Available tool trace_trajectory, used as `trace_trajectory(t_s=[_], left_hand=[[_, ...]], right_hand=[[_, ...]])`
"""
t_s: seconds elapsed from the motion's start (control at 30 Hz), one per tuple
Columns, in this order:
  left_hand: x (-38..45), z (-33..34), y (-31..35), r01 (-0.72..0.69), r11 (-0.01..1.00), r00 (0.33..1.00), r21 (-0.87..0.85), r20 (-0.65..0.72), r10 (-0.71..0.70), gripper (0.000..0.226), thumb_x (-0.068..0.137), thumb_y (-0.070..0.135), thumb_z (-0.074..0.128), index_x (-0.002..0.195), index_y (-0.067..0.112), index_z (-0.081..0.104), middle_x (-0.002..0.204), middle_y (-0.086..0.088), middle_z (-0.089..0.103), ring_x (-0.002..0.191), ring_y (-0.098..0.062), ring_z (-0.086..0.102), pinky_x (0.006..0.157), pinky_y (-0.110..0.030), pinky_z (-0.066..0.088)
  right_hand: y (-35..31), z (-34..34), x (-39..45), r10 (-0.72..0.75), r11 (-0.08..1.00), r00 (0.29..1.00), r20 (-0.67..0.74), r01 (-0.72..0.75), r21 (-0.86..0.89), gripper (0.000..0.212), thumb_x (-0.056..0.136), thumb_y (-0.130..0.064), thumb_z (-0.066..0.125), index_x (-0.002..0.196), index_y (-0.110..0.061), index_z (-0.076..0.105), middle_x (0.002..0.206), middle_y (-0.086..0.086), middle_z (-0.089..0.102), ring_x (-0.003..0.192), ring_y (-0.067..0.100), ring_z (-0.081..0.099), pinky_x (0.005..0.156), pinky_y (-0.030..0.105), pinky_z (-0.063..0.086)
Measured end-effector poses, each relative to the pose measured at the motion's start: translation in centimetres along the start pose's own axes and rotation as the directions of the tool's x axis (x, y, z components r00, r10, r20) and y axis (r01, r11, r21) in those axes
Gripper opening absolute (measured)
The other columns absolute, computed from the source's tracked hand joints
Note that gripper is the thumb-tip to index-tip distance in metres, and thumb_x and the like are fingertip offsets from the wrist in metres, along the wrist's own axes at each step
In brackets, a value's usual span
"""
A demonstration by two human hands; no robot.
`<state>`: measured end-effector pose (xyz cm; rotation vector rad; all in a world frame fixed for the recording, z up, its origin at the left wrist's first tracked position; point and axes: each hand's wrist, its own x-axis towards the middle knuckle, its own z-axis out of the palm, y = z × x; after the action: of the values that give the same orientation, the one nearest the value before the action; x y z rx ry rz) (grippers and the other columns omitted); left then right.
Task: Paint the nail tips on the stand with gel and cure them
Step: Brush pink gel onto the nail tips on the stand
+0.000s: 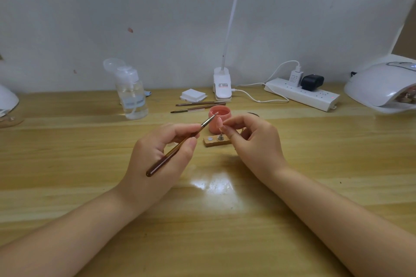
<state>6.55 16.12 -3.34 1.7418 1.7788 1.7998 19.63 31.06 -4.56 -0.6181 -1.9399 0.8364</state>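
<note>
My left hand (157, 155) grips a brown gel brush (180, 145), its bristle end raised over the open pink gel jar (219, 119). My right hand (254, 141) pinches a pink nail tip (219, 122) on its small metal holder, just above the wooden stand (216, 141). The stand lies on the table in front of the jar, with a round metal disc on its left part. The white curing lamp (382, 84) sits at the far right.
Two spare brushes (198, 105) lie behind the jar, near a stack of white pads (193, 95). A clear pump bottle (131, 94) stands to the left. A clip lamp base (222, 85) and a power strip (301, 94) line the wall.
</note>
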Motion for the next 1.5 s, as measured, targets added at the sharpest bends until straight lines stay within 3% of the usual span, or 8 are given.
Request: trace_trajectory(t_s=[0.17, 0.37, 0.57, 0.77, 1.0, 1.13, 1.27, 1.5], left_hand=[[0.11, 0.12, -0.06, -0.042, 0.998, 0.999, 0.039, 0.022, 0.041, 0.02, 0.087, 0.015, 0.062, 0.105, 0.015, 0.072, 0.096, 0.002, 0.073, 0.095, -0.019, 0.068, 0.084, -0.034, 0.053], [-0.19, -0.23, -0.05, 0.0, 1.0, 1.0, -0.022, 0.009, 0.0, 0.021, 0.083, 0.03, 0.055, 0.096, 0.023, 0.07, 0.093, 0.001, 0.073, 0.092, -0.022, 0.069, 0.083, -0.046, 0.055], [-0.08, 0.1, 0.08, 0.014, 1.0, 1.0, 0.006, 0.018, -0.014, 0.027, 0.085, 0.034, 0.056, 0.105, 0.024, 0.071, 0.097, 0.004, 0.074, 0.098, -0.019, 0.069, 0.087, -0.038, 0.055], [-0.19, -0.18, -0.09, 0.016, 0.999, 0.999, -0.028, 0.029, -0.015, 0.018, 0.083, 0.031, 0.054, 0.094, 0.029, 0.068, 0.094, 0.005, 0.073, 0.092, -0.017, 0.07, 0.084, -0.04, 0.055], [-0.08, 0.19, -0.12, 0.059, 0.998, 0.998, -0.03, 0.033, -0.058, 0.026, 0.087, 0.039, 0.054, 0.106, 0.031, 0.068, 0.1, 0.01, 0.074, 0.097, -0.016, 0.068, 0.086, -0.03, 0.053], [-0.16, 0.04, -0.17, 0.027, 1.0, 0.999, -0.004, 0.032, -0.027, 0.021, 0.085, 0.034, 0.053, 0.098, 0.03, 0.068, 0.095, 0.009, 0.073, 0.093, -0.011, 0.069, 0.082, -0.02, 0.051], [-0.21, -0.09, -0.11, 0.013, 1.0, 1.0, -0.011, 0.0, -0.013, 0.02, 0.085, 0.032, 0.05, 0.096, 0.028, 0.066, 0.092, 0.009, 0.072, 0.091, -0.011, 0.068, 0.081, -0.02, 0.049], [-0.13, 0.11, 0.17, 0.03, 0.998, 0.999, 0.053, 0.028, -0.032, 0.016, 0.089, 0.025, 0.057, 0.099, 0.029, 0.069, 0.095, 0.013, 0.073, 0.095, -0.008, 0.066, 0.081, -0.015, 0.047]], right_hand=[[-0.05, -0.04, -0.05, -0.004, 1.0, 1.0, -0.012, 0.003, -0.013, 0.006, 0.086, -0.029, 0.071, 0.082, -0.024, 0.072, 0.076, -0.016, 0.07, 0.05, 0.006, 0.047, 0.057, 0.024, 0.04], [-0.06, -0.1, -0.04, 0.0, 0.999, 1.0, 0.003, 0.0, -0.033, 0.005, 0.087, -0.027, 0.07, 0.085, -0.023, 0.071, 0.078, -0.015, 0.071, 0.049, 0.008, 0.045, 0.056, 0.027, 0.041], [-0.06, 0.02, 0.03, -0.006, 0.999, 1.0, -0.015, 0.006, -0.031, 0.006, 0.086, -0.029, 0.071, 0.081, -0.025, 0.072, 0.075, -0.017, 0.069, 0.051, 0.007, 0.048, 0.057, 0.023, 0.04], [0.1, 0.04, 0.02, -0.001, 0.999, 1.0, -0.016, 0.001, -0.036, 0.007, 0.086, -0.027, 0.071, 0.079, -0.029, 0.069, 0.069, -0.029, 0.065, 0.054, 0.013, 0.054, 0.056, 0.023, 0.041], [0.07, 0.15, 0.07, 0.003, 1.0, 1.0, -0.013, -0.003, -0.005, 0.007, 0.085, -0.026, 0.072, 0.079, -0.028, 0.07, 0.071, -0.017, 0.069, 0.056, 0.015, 0.057, 0.059, 0.027, 0.044], [0.1, 0.06, 0.1, 0.014, 1.0, 1.0, 0.022, -0.014, 0.0, 0.006, 0.087, -0.021, 0.07, 0.082, -0.025, 0.07, 0.078, -0.013, 0.073, 0.061, 0.022, 0.059, 0.059, 0.033, 0.047], [0.05, 0.06, 0.14, 0.018, 1.0, 0.999, 0.029, -0.018, 0.007, 0.003, 0.088, -0.023, 0.07, 0.085, -0.023, 0.07, 0.08, -0.012, 0.074, 0.066, 0.023, 0.063, 0.062, 0.036, 0.05], [0.14, 0.07, 0.1, 0.014, 1.0, 1.0, 0.024, -0.014, 0.002, 0.004, 0.087, -0.023, 0.071, 0.084, -0.025, 0.071, 0.079, -0.012, 0.073, 0.055, 0.018, 0.055, 0.057, 0.028, 0.041]])
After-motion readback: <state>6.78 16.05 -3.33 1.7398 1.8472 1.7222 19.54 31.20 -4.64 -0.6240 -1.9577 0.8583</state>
